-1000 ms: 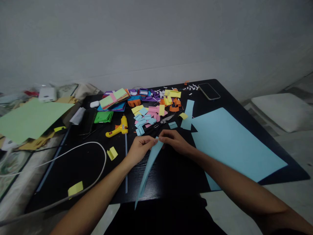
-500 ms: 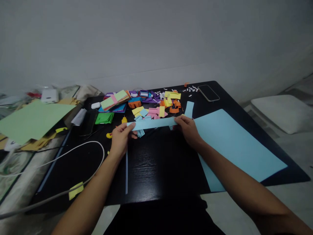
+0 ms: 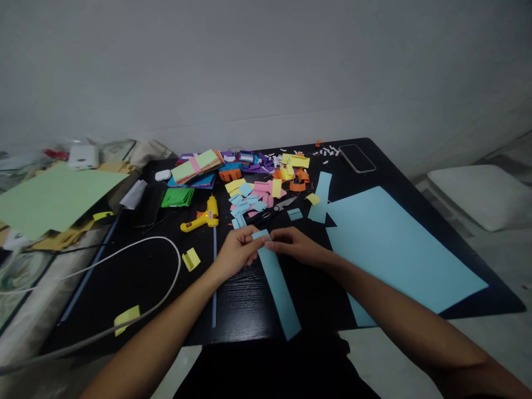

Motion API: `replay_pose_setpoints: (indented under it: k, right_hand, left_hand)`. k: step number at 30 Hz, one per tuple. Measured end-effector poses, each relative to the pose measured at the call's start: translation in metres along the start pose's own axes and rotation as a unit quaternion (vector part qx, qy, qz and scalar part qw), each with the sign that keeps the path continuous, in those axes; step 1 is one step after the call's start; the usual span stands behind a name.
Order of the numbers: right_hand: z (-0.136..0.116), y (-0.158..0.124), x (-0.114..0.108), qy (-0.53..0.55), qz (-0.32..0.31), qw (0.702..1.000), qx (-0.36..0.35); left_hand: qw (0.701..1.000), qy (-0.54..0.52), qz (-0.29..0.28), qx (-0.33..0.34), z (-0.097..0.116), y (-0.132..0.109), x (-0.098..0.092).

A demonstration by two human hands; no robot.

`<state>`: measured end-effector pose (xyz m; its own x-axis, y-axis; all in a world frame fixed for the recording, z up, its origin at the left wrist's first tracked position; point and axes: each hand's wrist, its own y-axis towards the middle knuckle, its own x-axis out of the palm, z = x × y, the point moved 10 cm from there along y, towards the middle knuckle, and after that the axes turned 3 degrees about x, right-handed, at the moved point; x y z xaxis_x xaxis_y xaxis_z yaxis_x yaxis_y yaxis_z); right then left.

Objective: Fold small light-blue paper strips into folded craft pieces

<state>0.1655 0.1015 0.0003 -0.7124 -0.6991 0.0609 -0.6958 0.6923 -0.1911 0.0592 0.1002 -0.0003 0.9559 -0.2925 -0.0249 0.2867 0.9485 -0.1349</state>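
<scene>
A light blue paper strip [image 3: 277,282] slants from my fingers toward the table's front edge. My left hand [image 3: 239,250] pinches its far end from the left, and my right hand [image 3: 293,245] grips the same end from the right, thumbs close together. Just beyond my hands lie dark-handled scissors [image 3: 274,209] and several small folded blue paper pieces [image 3: 245,206]. To the left of my left hand is a yellow glue gun [image 3: 204,215]. A large light blue sheet [image 3: 399,249] lies under my right forearm, with another blue strip [image 3: 321,197] at its far corner.
Pink, orange and purple paper pieces [image 3: 261,163] cover the back of the black table [image 3: 245,305]. A phone [image 3: 356,158] lies at the back right. A white cable [image 3: 174,277] loops across the left side. A white stool [image 3: 477,194] stands at the right.
My hands have come together from the strip's two ends to one end. The strip has swung from level to pointing toward me, uncovering the scissors and glue gun.
</scene>
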Motion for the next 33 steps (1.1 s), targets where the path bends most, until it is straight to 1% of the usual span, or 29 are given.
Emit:
replay_pose_setpoints:
  k: [1, 2, 5, 7, 12, 14, 17, 20, 22, 26, 30, 33]
  right_hand:
    - [0.002, 0.001, -0.003, -0.002, 0.017, 1.000, -0.002]
    - [0.005, 0.001, -0.003, -0.003, 0.020, 1.000, 0.003]
    - [0.014, 0.002, 0.002, 0.008, -0.012, 1.000, 0.025]
    - [0.016, 0.002, 0.001, 0.013, -0.017, 0.999, 0.032]
    - [0.008, 0.002, -0.013, 0.014, 0.037, 0.999, 0.012]
    - [0.006, 0.002, -0.015, 0.004, 0.043, 0.999, 0.013]
    - [0.006, 0.001, -0.019, -0.001, 0.060, 0.998, 0.017]
    - [0.005, 0.000, -0.028, 0.007, 0.110, 0.994, 0.007]
    - [0.004, 0.000, -0.032, 0.005, 0.128, 0.992, 0.001]
    - [0.002, -0.001, -0.034, -0.013, 0.139, 0.990, -0.019]
    - [-0.001, -0.003, -0.037, -0.030, 0.154, 0.987, -0.032]
    - [-0.001, -0.003, -0.035, -0.036, 0.147, 0.988, -0.031]
  left_hand:
    - [1.000, -0.001, -0.006, -0.008, -0.002, -0.001, 0.004]
    - [1.000, -0.001, -0.010, -0.014, -0.004, -0.002, 0.006]
    - [1.000, 0.001, -0.022, -0.022, -0.007, -0.003, 0.007]
    - [1.000, -0.010, -0.023, -0.017, -0.005, -0.003, 0.006]
    - [0.999, -0.038, -0.009, -0.005, -0.002, 0.000, -0.001]
    - [0.999, -0.032, -0.007, 0.000, -0.003, 0.001, -0.002]
    - [1.000, -0.013, -0.014, 0.011, -0.004, 0.002, 0.001]
    - [0.999, -0.002, -0.031, 0.018, -0.004, 0.000, 0.007]
    - [0.999, 0.004, -0.040, 0.022, -0.002, -0.001, 0.009]
    - [0.998, 0.018, -0.050, 0.030, 0.000, -0.001, 0.010]
    - [0.998, 0.026, -0.048, 0.042, 0.003, -0.002, 0.008]
    - [0.997, 0.037, -0.042, 0.046, 0.004, -0.003, 0.006]
